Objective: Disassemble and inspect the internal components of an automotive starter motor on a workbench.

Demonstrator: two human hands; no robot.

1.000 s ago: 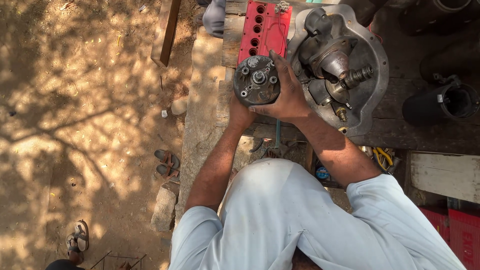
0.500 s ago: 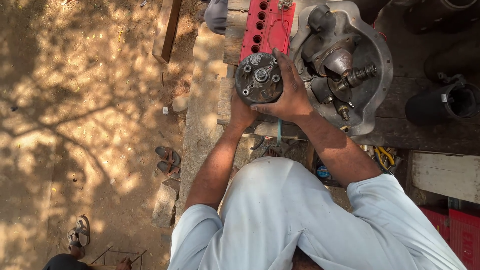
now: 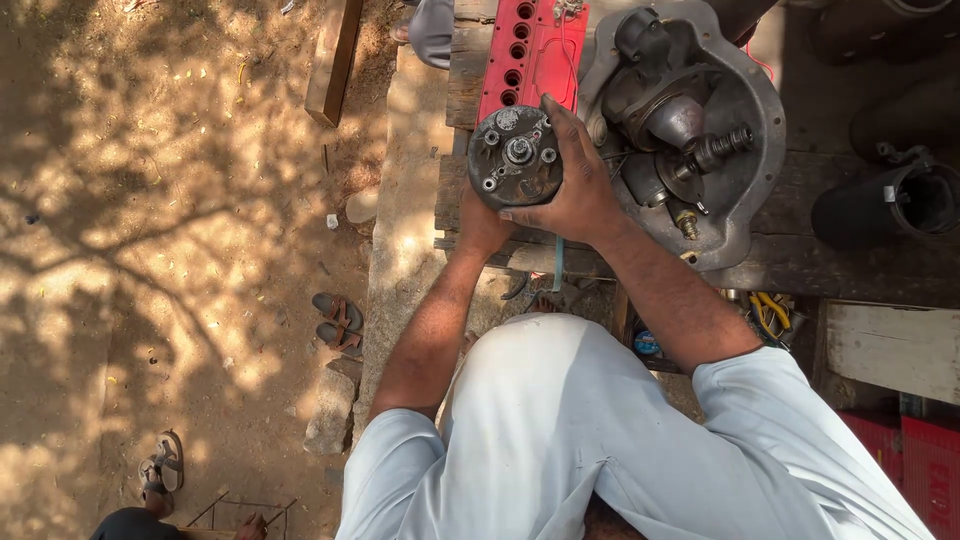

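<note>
A round, dark, greasy metal part (image 3: 516,157) with a hub and bolt holes on its face is held up in front of me. My right hand (image 3: 572,182) wraps its right side, fingers over the rim. My left hand (image 3: 484,225) grips it from below, mostly hidden behind the part. Just to the right lies a large grey bell-shaped housing (image 3: 745,110) with a splined shaft (image 3: 725,147) sticking out of its middle.
A red block with a row of holes (image 3: 530,45) lies on the wooden bench (image 3: 800,265) behind the part. A black tube (image 3: 895,205) sits at the right. Sandals (image 3: 338,322) and a wooden plank (image 3: 335,60) lie on the dirt ground at left.
Both hands have held on to the round part and turned it slightly in place; its face now points a little more to the left. The view has shifted slightly.
</note>
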